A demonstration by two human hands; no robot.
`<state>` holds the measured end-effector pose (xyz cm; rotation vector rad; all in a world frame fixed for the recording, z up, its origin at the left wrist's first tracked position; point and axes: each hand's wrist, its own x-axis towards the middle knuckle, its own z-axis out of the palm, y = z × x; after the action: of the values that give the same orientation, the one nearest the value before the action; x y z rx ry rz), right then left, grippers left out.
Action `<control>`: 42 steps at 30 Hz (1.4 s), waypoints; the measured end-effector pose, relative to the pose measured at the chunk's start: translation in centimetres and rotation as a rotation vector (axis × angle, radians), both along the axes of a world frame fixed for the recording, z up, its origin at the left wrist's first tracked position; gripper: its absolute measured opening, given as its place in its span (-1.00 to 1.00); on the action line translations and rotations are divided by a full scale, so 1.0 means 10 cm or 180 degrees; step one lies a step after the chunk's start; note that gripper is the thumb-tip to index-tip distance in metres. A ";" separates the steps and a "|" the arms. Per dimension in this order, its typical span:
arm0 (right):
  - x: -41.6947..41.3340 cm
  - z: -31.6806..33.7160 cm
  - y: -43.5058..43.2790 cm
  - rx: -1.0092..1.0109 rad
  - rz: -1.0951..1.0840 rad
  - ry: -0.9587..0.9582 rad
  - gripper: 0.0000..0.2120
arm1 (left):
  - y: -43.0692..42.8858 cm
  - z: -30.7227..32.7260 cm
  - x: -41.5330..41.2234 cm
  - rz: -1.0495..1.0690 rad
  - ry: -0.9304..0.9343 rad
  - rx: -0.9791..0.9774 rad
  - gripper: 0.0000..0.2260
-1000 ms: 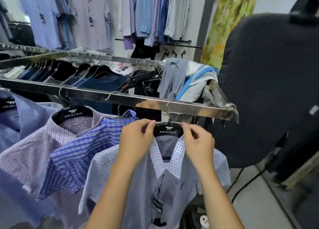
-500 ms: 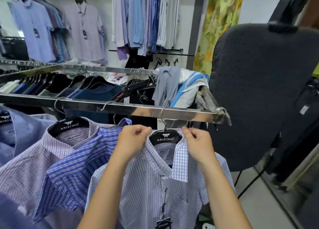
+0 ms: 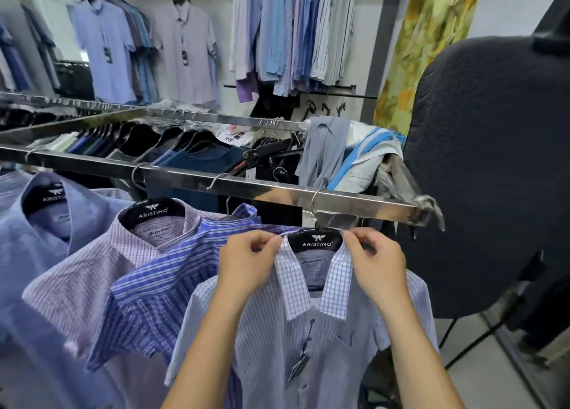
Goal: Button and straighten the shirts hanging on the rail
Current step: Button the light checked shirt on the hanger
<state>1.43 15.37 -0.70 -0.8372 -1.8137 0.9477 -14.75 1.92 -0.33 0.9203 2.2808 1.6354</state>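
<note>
A pale blue checked short-sleeve shirt [image 3: 308, 347] hangs on a black hanger [image 3: 316, 241] at the right end of the chrome rail [image 3: 253, 189]. Its collar lies folded down and the front looks buttoned, with a tag dangling on the placket. My left hand [image 3: 246, 262] pinches the collar's left side at the hanger's shoulder. My right hand [image 3: 374, 260] pinches the collar's right side. To the left hang a blue striped shirt [image 3: 160, 297], a lilac striped shirt [image 3: 83, 282] and a plain blue shirt [image 3: 27, 239].
A dark padded ironing board [image 3: 493, 168] stands upright just right of the rail's end. Clothes [image 3: 348, 158] lie heaped over the rail end behind. A second rail of dark garments [image 3: 172, 143] runs behind, with more shirts on the wall. Bare floor [image 3: 481, 387] shows at lower right.
The collar has gone from raised to folded down. Both hands slid outward along it to the hanger's shoulders. The view has tilted up slightly.
</note>
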 end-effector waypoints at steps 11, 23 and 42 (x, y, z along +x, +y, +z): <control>0.06 0.01 0.07 -0.0159 0.0040 0.0197 -0.94 | 0.11 0.15 -0.04 -0.0835 -0.0368 -0.0683 -0.65; 0.04 0.05 0.07 -0.0629 0.0071 0.0422 -0.87 | 0.28 0.27 0.01 -0.1094 -0.1741 -0.0613 -0.64; 0.05 0.10 0.11 -0.2497 0.0387 0.1480 -0.88 | 0.02 0.28 0.28 -0.0101 0.1525 -0.0569 -0.88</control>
<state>1.98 16.49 0.27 -0.8642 -1.0824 1.8154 -12.00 2.10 2.46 1.4150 2.6377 1.2712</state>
